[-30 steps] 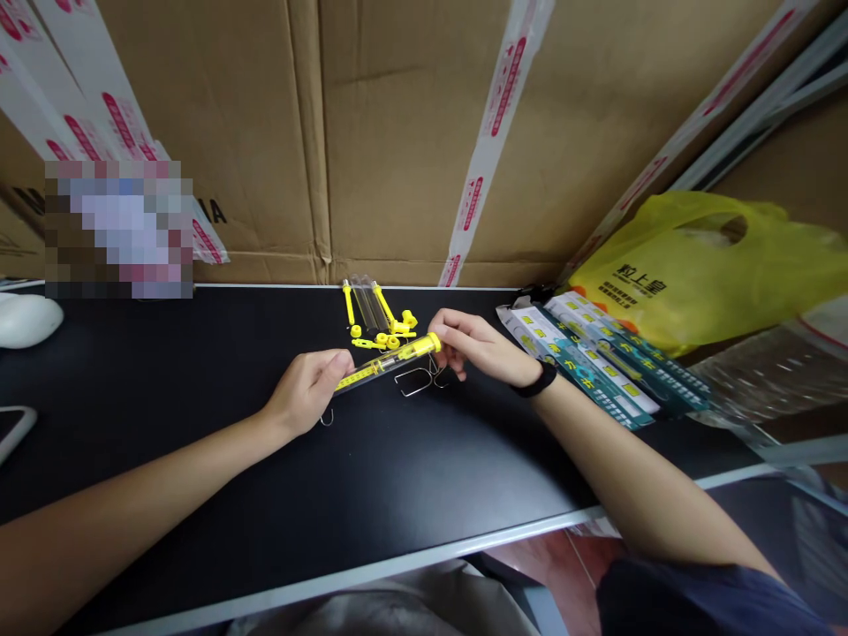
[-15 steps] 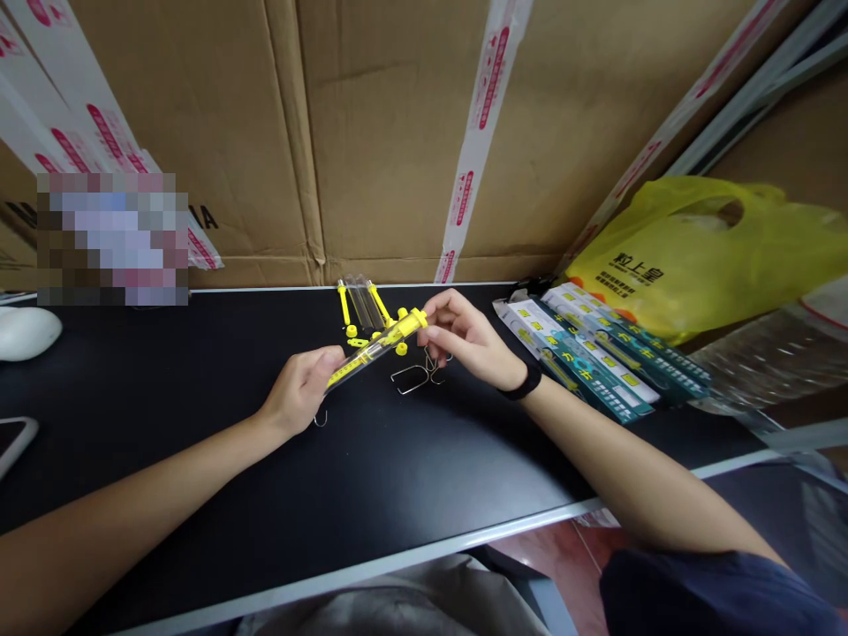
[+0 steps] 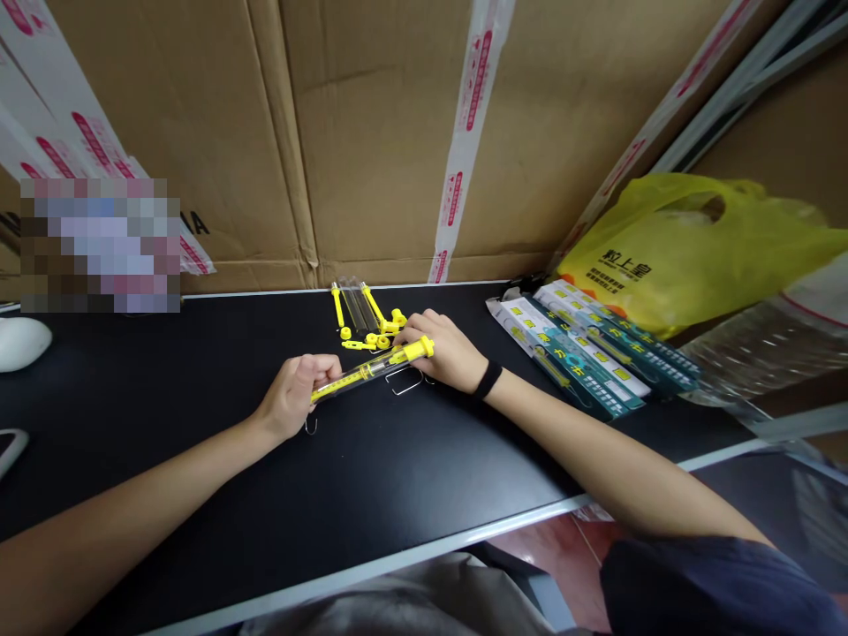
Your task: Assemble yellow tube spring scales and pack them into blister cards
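Observation:
My left hand (image 3: 291, 395) is closed around the lower end of a tubular spring scale (image 3: 371, 367), a clear tube with a yellow graduated insert and a yellow end cap. The tube slants up to the right, and a wire hook (image 3: 311, 426) shows below my left hand. My right hand (image 3: 445, 349) is behind the capped end, over the small yellow parts (image 3: 371, 341); its fingertips are hidden, so their grip cannot be made out. Bent wire pieces (image 3: 404, 382) lie just under the tube.
Clear tubes (image 3: 358, 305) and yellow rods (image 3: 337, 306) lie toward the back. Printed packages (image 3: 570, 353) are at the right, near a yellow plastic bag (image 3: 662, 256) and a large clear bottle (image 3: 748, 353). A white mouse (image 3: 23, 343) sits left. Cardboard (image 3: 371, 132) stands behind the black table (image 3: 344, 512).
My right hand has come off the yellow end cap and moved behind the tube to the small yellow parts. The tube is lowered a little, still in my left hand.

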{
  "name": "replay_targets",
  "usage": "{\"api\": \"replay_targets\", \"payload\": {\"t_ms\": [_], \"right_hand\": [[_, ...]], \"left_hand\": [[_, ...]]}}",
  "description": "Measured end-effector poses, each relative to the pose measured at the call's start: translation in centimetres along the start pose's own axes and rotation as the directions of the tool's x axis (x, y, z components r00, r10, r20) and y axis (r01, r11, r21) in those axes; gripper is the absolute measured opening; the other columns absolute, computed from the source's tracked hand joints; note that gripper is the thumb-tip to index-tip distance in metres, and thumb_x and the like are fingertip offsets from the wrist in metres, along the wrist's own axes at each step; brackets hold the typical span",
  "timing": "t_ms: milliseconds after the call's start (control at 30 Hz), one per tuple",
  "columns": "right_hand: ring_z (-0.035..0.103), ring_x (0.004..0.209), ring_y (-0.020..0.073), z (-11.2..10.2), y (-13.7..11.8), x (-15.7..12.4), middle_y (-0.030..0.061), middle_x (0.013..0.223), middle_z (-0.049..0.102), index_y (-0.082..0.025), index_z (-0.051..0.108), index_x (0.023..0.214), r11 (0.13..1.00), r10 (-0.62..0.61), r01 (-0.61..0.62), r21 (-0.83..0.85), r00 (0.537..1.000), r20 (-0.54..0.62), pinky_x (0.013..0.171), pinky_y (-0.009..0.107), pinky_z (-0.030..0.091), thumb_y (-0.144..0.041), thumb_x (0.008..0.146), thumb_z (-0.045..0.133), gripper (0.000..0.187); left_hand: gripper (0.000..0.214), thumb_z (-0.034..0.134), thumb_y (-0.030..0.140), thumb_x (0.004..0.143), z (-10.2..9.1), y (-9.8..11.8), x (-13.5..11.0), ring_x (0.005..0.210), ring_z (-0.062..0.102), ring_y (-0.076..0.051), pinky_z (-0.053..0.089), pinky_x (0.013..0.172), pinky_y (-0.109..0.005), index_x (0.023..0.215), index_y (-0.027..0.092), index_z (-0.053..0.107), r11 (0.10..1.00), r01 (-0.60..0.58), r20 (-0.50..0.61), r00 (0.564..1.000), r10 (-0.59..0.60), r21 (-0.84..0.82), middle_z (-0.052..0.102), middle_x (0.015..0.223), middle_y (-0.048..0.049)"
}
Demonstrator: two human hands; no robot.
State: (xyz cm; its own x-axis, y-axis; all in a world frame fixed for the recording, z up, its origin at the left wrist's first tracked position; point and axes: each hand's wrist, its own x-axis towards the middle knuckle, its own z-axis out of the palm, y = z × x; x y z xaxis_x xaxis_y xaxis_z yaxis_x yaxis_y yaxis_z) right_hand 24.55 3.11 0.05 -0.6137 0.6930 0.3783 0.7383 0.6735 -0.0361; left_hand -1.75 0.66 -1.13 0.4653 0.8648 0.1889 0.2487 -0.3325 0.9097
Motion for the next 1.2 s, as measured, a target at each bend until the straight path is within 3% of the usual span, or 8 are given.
{"api": "replay_targets", "payload": {"t_ms": [67,133,233,300,367,500,700,1200], "right_hand": [[0.047,0.085,0.0219,-0.6,0.3,0.1,0.0095,0.096,0.062,-0.017,0.063,0.093,0.995,0.045,-0.042,0.092,0.998,-0.036,0.074,0.034,0.035,-0.017,0.083,0.061,0.011],[0.049,0.081,0.0194,-1.5,0.6,0.2,0.0074,0.091,0.062,-0.017,0.061,0.09,0.946,0.139,-0.106,0.306,0.986,-0.089,0.074,0.033,0.038,-0.018,0.081,0.062,0.009],[0.051,0.073,0.0146,-3.4,1.0,0.3,0.0029,0.083,0.059,-0.018,0.057,0.088,0.689,0.29,-0.155,0.708,0.954,-0.074,0.07,0.03,0.042,-0.031,0.084,0.062,0.015],[0.052,0.073,0.0128,-4.6,0.9,0.2,0.0015,0.083,0.058,-0.018,0.056,0.086,0.543,0.319,-0.155,0.825,0.947,-0.032,0.071,0.028,0.043,-0.038,0.082,0.066,0.022],[0.052,0.073,0.0116,-5.4,0.8,0.2,0.0009,0.082,0.059,-0.018,0.057,0.084,0.486,0.301,-0.157,0.86,0.954,0.004,0.071,0.027,0.044,-0.039,0.08,0.069,0.025],[0.054,0.071,0.0106,-5.7,0.4,0.1,0.0005,0.08,0.06,-0.017,0.058,0.082,0.443,0.244,-0.172,0.88,0.967,0.067,0.07,0.026,0.044,-0.038,0.077,0.072,0.026],[0.054,0.071,0.0107,-5.3,0.3,0.1,0.0005,0.079,0.059,-0.017,0.057,0.082,0.42,0.272,-0.17,0.891,0.961,0.055,0.069,0.026,0.045,-0.039,0.075,0.074,0.028],[0.048,0.066,0.0102,-5.2,0.2,0.1,-0.0007,0.074,0.056,-0.017,0.054,0.079,0.484,0.247,-0.188,0.854,0.966,0.073,0.062,0.025,0.04,-0.047,0.078,0.071,0.034]], "left_hand": [[0.082,0.007,0.09,0.072,0.0,0.0,0.0,0.039,0.031,-0.01,0.024,0.036,-0.023,0.061,0.018,0.046,1.0,0.008,-0.016,1.0,-0.009,-0.008,0.033,0.045,0.0034],[0.082,0.007,0.089,0.072,0.0,0.0,0.0,0.04,0.032,-0.01,0.024,0.036,-0.022,0.06,0.018,0.046,1.0,0.015,-0.039,0.999,-0.016,-0.02,0.034,0.046,0.0028],[0.082,0.009,0.089,0.072,0.0,0.0,0.0,0.04,0.032,-0.01,0.024,0.036,-0.022,0.059,0.018,0.047,0.999,0.023,-0.068,0.997,-0.026,-0.043,0.036,0.048,0.0024],[0.081,0.01,0.088,0.073,0.1,0.0,0.0,0.04,0.032,-0.009,0.024,0.036,-0.022,0.059,0.018,0.048,0.998,0.025,-0.073,0.997,-0.029,-0.052,0.036,0.047,0.0026],[0.08,0.011,0.087,0.075,0.1,0.0,0.0,0.039,0.031,-0.009,0.022,0.036,-0.022,0.059,0.018,0.047,0.998,0.022,-0.07,0.997,-0.026,-0.054,0.034,0.046,0.0031],[0.078,0.011,0.085,0.077,0.2,0.1,-0.1,0.039,0.03,-0.009,0.021,0.036,-0.022,0.059,0.018,0.046,0.999,0.018,-0.089,0.996,-0.022,-0.05,0.034,0.045,0.0031],[0.077,0.013,0.085,0.078,0.1,0.2,0.0,0.039,0.03,-0.009,0.022,0.036,-0.023,0.06,0.018,0.047,0.999,0.013,-0.091,0.996,-0.017,-0.046,0.034,0.045,0.0033],[0.072,0.013,0.079,0.083,0.1,0.6,0.0,0.04,0.031,-0.01,0.023,0.037,-0.025,0.06,0.019,0.045,0.999,-0.012,-0.111,0.994,0.017,0.045,0.034,0.045,0.0026]]}}
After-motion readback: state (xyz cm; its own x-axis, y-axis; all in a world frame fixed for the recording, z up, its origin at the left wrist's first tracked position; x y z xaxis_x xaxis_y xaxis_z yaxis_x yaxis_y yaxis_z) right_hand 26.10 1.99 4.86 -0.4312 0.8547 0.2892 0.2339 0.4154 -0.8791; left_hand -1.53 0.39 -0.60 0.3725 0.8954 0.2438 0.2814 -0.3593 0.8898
